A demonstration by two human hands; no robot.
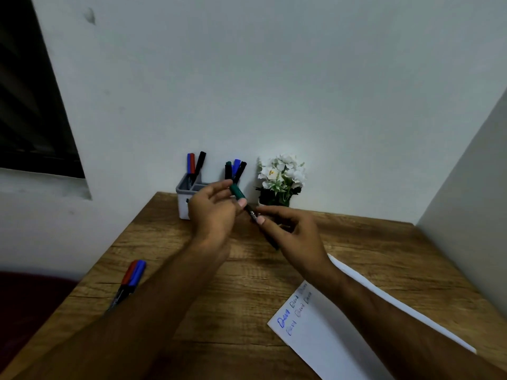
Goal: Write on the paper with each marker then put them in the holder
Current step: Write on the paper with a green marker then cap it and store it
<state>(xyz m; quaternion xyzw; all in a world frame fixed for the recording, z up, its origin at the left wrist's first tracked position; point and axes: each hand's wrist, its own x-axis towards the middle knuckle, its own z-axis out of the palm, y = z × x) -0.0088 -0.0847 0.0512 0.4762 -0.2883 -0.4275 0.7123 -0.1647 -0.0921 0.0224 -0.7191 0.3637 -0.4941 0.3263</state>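
Spanning the corner — wooden table [247, 283] (white walls [274, 78]).

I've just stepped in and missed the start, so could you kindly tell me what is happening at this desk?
A person is holding a green-capped marker in both hands above the wooden table: the left hand grips the cap end, the right hand the barrel. Several markers already stand in the grey holder by the wall. A red and a blue marker lie at the table's left edge. The paper carries several handwritten words.
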